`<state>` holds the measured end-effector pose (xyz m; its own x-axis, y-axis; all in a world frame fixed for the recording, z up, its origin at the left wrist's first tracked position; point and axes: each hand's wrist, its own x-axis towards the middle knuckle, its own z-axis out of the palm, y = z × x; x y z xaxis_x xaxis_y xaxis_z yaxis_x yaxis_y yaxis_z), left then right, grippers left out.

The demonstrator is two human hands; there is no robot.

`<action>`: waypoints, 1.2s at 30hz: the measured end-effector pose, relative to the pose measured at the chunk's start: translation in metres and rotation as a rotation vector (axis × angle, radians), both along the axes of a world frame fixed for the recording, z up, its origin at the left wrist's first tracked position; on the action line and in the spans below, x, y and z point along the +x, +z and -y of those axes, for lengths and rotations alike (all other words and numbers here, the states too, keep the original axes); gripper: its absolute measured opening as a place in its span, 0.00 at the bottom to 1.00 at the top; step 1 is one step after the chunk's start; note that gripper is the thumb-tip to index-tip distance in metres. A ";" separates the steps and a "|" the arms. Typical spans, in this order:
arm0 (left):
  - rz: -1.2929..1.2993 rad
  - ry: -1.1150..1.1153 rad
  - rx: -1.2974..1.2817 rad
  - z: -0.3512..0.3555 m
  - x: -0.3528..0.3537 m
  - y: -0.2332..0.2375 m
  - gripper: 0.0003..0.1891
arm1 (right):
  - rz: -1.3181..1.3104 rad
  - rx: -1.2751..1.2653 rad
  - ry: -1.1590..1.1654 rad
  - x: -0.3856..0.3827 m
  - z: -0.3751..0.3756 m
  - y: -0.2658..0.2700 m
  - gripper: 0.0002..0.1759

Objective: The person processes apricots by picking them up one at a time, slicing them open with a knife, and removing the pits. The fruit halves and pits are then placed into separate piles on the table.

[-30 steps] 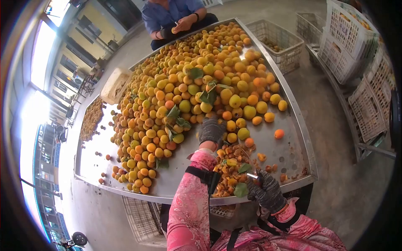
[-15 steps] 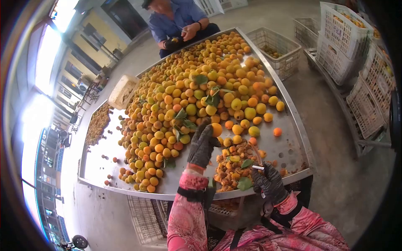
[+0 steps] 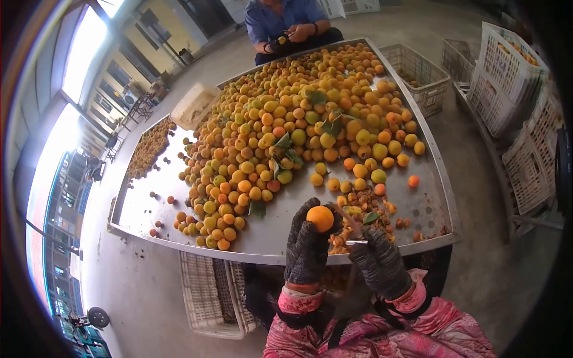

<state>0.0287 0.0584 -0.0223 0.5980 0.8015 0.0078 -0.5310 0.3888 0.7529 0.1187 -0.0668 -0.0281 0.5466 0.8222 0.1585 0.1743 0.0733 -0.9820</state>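
Observation:
My left hand (image 3: 304,253), in a dark grey glove, is closed on an orange apricot (image 3: 320,219) at the table's near edge. Close to its right, my gloved right hand (image 3: 382,268) grips a small knife (image 3: 357,242) with a shiny metal collar. The knife's thin curved blade points up and left toward the apricot. Beyond my hands lies a pile of pitted, torn apricot pieces (image 3: 339,240) with a green leaf (image 3: 371,218) on it. A large heap of whole apricots (image 3: 250,143), yellow to orange, covers much of the metal table (image 3: 280,230).
Across the table sits a person in a blue shirt (image 3: 262,24), hands together. A white tub (image 3: 194,107) rests at the left edge beside a heap of small brown pits (image 3: 149,149). Crates (image 3: 498,77) are stacked on the right; another crate (image 3: 203,292) stands below the near edge.
My left hand has drawn back from the heap toward me with the apricot, beside my right hand. The knife now points toward the fruit. The view has shifted slightly.

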 end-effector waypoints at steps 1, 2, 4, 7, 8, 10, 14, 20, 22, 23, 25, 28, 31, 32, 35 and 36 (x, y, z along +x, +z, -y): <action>-0.008 0.049 0.008 0.004 -0.001 0.001 0.27 | 0.005 -0.004 0.000 -0.003 0.000 0.001 0.16; -0.003 0.049 0.004 0.007 -0.003 0.003 0.27 | 0.085 -0.062 0.048 -0.005 -0.001 0.002 0.18; 0.027 0.042 -0.034 0.013 -0.005 0.007 0.27 | 0.170 -0.124 0.098 -0.007 0.000 -0.001 0.19; 0.046 0.028 -0.057 0.019 -0.009 0.007 0.27 | 0.651 -0.037 0.056 -0.013 0.001 -0.014 0.19; 0.048 0.029 -0.061 0.020 -0.009 0.005 0.27 | 0.812 0.004 -0.003 -0.013 0.000 -0.019 0.19; -0.090 0.078 0.016 0.022 -0.010 0.002 0.31 | 0.973 0.045 -0.062 -0.014 0.001 -0.019 0.18; -0.083 0.052 0.004 0.024 -0.017 -0.003 0.30 | 0.974 0.142 -0.122 -0.015 0.001 -0.002 0.16; -0.144 0.059 0.034 0.028 -0.023 0.002 0.20 | 1.068 0.161 -0.022 -0.006 0.005 0.003 0.16; -0.279 0.119 0.055 0.033 -0.023 0.005 0.19 | 1.071 0.157 -0.003 -0.005 0.005 -0.001 0.16; -0.275 0.118 0.054 0.033 -0.023 0.006 0.19 | 1.009 0.170 0.015 -0.005 0.006 -0.007 0.17; -0.258 0.042 0.109 0.031 -0.026 0.011 0.20 | 0.947 0.179 0.035 0.000 0.009 -0.009 0.18; -0.369 -0.197 0.157 0.021 -0.038 0.024 0.20 | 1.022 0.154 0.233 0.017 0.012 -0.003 0.19; -0.342 -0.055 0.166 0.032 -0.034 0.023 0.19 | 1.217 0.172 0.191 0.011 0.014 -0.003 0.21; -0.340 -0.056 0.171 0.038 -0.030 0.026 0.19 | 1.104 0.117 0.126 -0.002 0.015 -0.010 0.20; -0.178 0.039 -0.021 0.054 -0.017 0.021 0.19 | 1.102 0.084 -0.074 -0.033 0.011 -0.015 0.20; -0.226 0.099 -0.014 0.056 -0.015 0.005 0.22 | 1.205 0.103 -0.212 -0.038 0.012 -0.015 0.20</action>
